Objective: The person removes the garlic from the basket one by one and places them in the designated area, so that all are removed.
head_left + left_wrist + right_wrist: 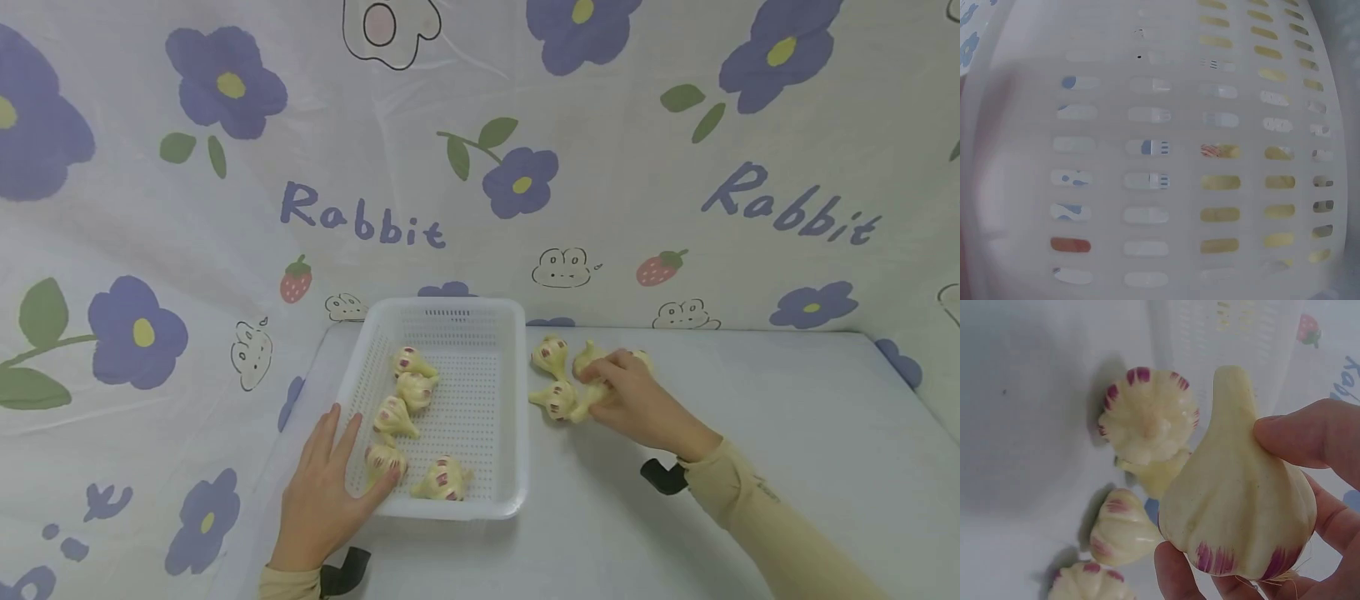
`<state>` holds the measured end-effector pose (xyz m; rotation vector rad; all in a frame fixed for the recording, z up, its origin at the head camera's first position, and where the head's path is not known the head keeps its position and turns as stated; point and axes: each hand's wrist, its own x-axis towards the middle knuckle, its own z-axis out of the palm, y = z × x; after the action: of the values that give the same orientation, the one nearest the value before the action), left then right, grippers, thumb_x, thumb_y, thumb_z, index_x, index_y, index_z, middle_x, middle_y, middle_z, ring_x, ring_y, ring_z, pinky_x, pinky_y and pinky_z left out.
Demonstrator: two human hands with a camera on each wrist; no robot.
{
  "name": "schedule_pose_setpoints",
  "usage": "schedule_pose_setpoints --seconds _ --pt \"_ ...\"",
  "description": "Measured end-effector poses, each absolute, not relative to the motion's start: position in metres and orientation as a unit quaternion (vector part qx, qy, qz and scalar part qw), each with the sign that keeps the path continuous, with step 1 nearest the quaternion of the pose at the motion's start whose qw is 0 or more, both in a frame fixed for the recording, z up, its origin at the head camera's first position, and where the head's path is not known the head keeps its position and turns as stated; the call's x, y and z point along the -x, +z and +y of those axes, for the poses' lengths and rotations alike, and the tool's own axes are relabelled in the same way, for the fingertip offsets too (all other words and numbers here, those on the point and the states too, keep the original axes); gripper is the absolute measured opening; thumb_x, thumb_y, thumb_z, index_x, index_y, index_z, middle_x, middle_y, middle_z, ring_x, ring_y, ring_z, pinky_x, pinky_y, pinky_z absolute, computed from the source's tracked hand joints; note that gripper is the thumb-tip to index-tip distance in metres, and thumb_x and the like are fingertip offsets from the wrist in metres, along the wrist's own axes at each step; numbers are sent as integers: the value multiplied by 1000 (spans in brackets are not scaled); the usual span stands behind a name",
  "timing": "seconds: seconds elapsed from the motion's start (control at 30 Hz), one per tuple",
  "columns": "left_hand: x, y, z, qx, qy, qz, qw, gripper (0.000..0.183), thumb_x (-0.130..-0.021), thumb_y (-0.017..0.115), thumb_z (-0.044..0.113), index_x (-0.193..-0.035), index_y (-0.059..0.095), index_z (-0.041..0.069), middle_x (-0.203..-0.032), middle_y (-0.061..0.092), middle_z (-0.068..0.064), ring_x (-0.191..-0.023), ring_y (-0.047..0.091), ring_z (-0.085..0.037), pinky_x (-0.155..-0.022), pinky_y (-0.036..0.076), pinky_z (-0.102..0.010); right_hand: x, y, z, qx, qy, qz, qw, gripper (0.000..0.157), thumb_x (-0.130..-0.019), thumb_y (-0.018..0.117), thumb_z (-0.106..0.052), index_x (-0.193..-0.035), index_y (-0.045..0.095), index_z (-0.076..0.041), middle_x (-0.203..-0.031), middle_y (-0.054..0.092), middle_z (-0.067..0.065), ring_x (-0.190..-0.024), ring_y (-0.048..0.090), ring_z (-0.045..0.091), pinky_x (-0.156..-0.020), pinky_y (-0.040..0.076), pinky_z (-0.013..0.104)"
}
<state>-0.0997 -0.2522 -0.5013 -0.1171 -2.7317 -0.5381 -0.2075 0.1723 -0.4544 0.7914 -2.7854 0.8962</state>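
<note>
My right hand [637,404] holds a garlic bulb [1241,500] between thumb and fingers, right of the basket. Pale cream with purple streaks at its root end, the bulb has a thick stem. Around it lie several more garlic bulbs [552,354], seen close up as a cluster in the right wrist view. My left hand [322,492] rests at the left front side of a white plastic basket [519,417], its fingers extended and its thumb over the rim by a bulb [384,460]. Slotted basket wall fills the left wrist view, which does not show that hand clearly.
Inside the basket, several garlic bulbs [415,390] lie along the left side and one bulb [444,479] near the front wall. A white cover [795,400] spreads over the table, and a flower-printed curtain [622,167] hangs behind it.
</note>
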Motion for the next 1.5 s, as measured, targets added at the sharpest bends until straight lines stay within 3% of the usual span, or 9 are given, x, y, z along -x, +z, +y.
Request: schedule_pose_setpoints --seconds 0.27,0.33,0.43,0.5,0.57,0.67,0.83,1.1,1.5 --pt "99 -500 -252 42 -195 -964 176 93 -85 75 63 -156 48 8 -168 33 -20 -153 33 -44 -110 42 -70 209 -462 181 -249 299 -920 41 35 -81 76 1 -116 70 -6 -116 59 16 -99 51 24 -81 49 35" --pt "98 -500 -251 41 -194 -965 174 93 -85 74 63 -156 48 8 -168 33 -20 -153 33 -44 -111 41 -70 211 -467 183 -247 302 -920 41 36 -82 76 2 -116 70 -5 -117 61 16 -104 53 28 -93 52 44" --pt "98 -499 -250 40 -193 -965 172 93 -86 74 63 -156 48 8 -168 33 -21 -153 33 -44 -111 41 -70 213 -475 185 -243 303 -921 39 34 -83 76 1 -116 69 -5 -117 61 17 -105 55 30 -95 52 50" --pt "98 -498 -250 39 -192 -966 171 93 -86 74 63 -156 48 8 -168 34 -21 -153 33 -44 -112 41 -70 215 -481 187 -238 303 -922 36 32 -85 77 0 -115 68 -5 -117 61 18 -106 55 30 -95 53 48" --pt "98 -499 -251 38 -193 -965 171 94 -85 74 63 -156 48 8 -168 33 -21 -153 33 -44 -112 41 -69 216 -486 188 -231 304 -924 30 30 -86 77 -1 -114 68 -6 -115 59 18 -101 53 27 -83 51 38" --pt "98 -499 -251 36 -193 -966 170 94 -85 75 63 -156 47 8 -168 33 -20 -153 33 -44 -112 41 -69 218 -492 190 -228 306 -924 29 29 -86 78 -2 -113 68 -6 -112 59 17 -99 52 26 -81 49 34" --pt "98 -499 -250 35 -192 -966 168 94 -85 74 63 -156 47 8 -168 33 -20 -153 33 -44 -110 42 -70 220 -499 189 -222 308 -925 27 30 -85 78 -1 -114 68 -5 -107 56 15 -98 50 26 -81 47 35" --pt "98 -502 -252 39 -193 -964 179 94 -84 76 62 -155 48 7 -167 34 -21 -153 34 -44 -110 43 -69 221 -509 183 -218 308 -925 36 31 -83 77 -1 -113 67 -3 -120 58 23 -109 52 35 -87 47 43" --pt "100 -507 -254 49 -194 -960 197 94 -83 77 61 -155 49 8 -167 35 -20 -152 36 -44 -110 43 -69 225 -519 180 -214 302 -928 38 31 -83 77 -2 -112 67 -5 -123 57 23 -112 51 36 -89 45 46"
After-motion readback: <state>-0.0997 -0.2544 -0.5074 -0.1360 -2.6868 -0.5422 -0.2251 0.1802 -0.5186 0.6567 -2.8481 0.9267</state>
